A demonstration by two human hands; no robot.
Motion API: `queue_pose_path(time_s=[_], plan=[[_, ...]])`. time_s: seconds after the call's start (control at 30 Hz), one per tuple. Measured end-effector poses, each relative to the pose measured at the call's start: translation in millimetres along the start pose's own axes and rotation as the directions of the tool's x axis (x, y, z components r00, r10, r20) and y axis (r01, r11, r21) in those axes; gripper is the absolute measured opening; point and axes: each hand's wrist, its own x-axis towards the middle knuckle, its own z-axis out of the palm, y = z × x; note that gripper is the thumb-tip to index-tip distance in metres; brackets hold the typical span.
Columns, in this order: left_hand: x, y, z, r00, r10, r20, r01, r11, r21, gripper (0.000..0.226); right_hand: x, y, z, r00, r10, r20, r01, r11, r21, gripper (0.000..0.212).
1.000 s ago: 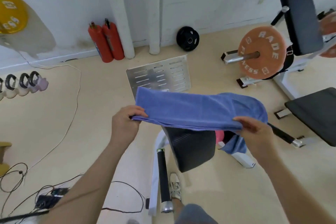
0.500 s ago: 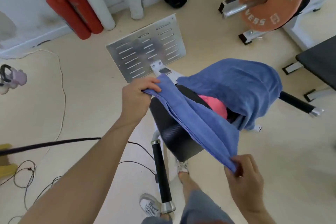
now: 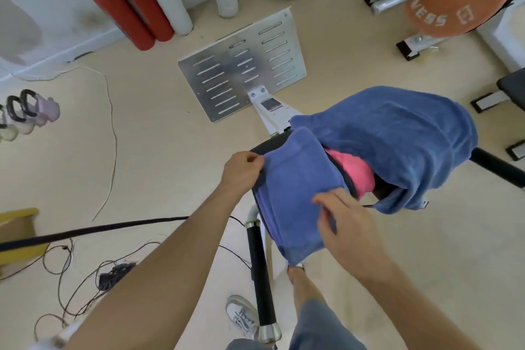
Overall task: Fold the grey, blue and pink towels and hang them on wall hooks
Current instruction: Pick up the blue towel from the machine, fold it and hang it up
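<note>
Head view: the left hand (image 3: 243,169) pinches the near-left edge of the blue towel (image 3: 397,136) between thumb and curled fingers. The right hand (image 3: 345,224) lies on the cloth's lower fold, to the right of the left hand and nearer the body. Its fingers (image 3: 332,197) are stretched but blurred, so it cannot be told whether it grips or only presses.

The towel is draped over the black bench (image 3: 270,145). One part hangs flat between the hands and the rest is bunched in a hood beyond the right hand. The pink towel (image 3: 352,170) lies under that hood, just beyond the right hand's fingertips. No grey towel is seen.

Assessment: the towel appears to be terry cloth, light, limp and neither slippery nor fragile. It likely sags wherever it is unsupported and clings slightly to itself. It is best held by pinching corners or a hemmed edge, one hand at each end, so the fold line stays taut. A hold taken mid-panel would likely only gather slack.
</note>
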Motion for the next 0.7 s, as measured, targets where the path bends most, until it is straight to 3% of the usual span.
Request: queue_pose_path(time_s=[0.07, 0.13, 0.2, 0.27, 0.33, 0.37, 0.43, 0.5, 0.6, 0.7], plan=[[6.7, 8.3, 3.5, 0.998, -0.071, 0.003, 0.07, 0.992, -0.102, 0.021, 45.4, -3.6, -13.4, 1.0, -0.023, 0.008, 0.023, 0.998, -0.053, 0.027], [9.2, 15.6, 5.0, 0.987, -0.152, 0.048, 0.159, 0.954, -0.253, 0.021, 84.2, -3.9, -18.0, 0.993, 0.006, 0.119, 0.005, 0.996, -0.09, 0.038], [7.3, 21.6, 3.7, 0.97, -0.208, 0.124, 0.241, 0.874, -0.422, 0.007, 118.3, -1.6, -19.9, 0.963, 0.047, 0.265, -0.033, 0.998, -0.058, 0.053], [-0.4, 25.8, -1.2, 0.971, -0.173, 0.166, 0.238, 0.786, -0.57, 0.015, 149.0, 0.2, -20.4, 0.929, 0.032, 0.37, -0.03, 0.999, -0.011, 0.065], [-12.3, 28.8, -9.1, 0.984, -0.084, 0.156, 0.168, 0.718, -0.675, 0.014, 176.6, -3.0, -19.6, 0.832, 0.004, 0.555, -0.056, 0.995, 0.076, 0.072], [-18.1, 29.1, -12.9, 0.989, -0.034, 0.144, 0.127, 0.696, -0.707, 0.012, 189.8, -6.7, -18.7, 0.735, -0.002, 0.678, -0.11, 0.986, 0.122, 0.074], [-27.9, 28.0, -19.3, 0.993, 0.035, 0.116, 0.063, 0.674, -0.736, 0.016, 212.8, -16.6, -14.4, 0.517, -0.002, 0.856, -0.194, 0.974, 0.12, 0.068], [-30.2, 23.1, -21.7, 0.997, 0.064, 0.034, -0.022, 0.715, -0.699, 0.021, 230.4, -23.1, -5.5, 0.409, 0.022, 0.912, -0.084, 0.996, 0.014, 0.055], [-22.6, 5.7, -17.2, 0.993, -0.008, -0.121, -0.063, 0.819, -0.57, 0.027, 243.7, -22.9, 10.7, 0.393, 0.085, 0.916, 0.196, 0.965, -0.174, 0.039], [-14.6, -9.1, -3.0, 0.978, -0.129, -0.164, 0.035, 0.878, -0.478, 0.032, 240.0, -16.4, 21.3, 0.443, 0.099, 0.891, 0.219, 0.952, -0.214, 0.036]])
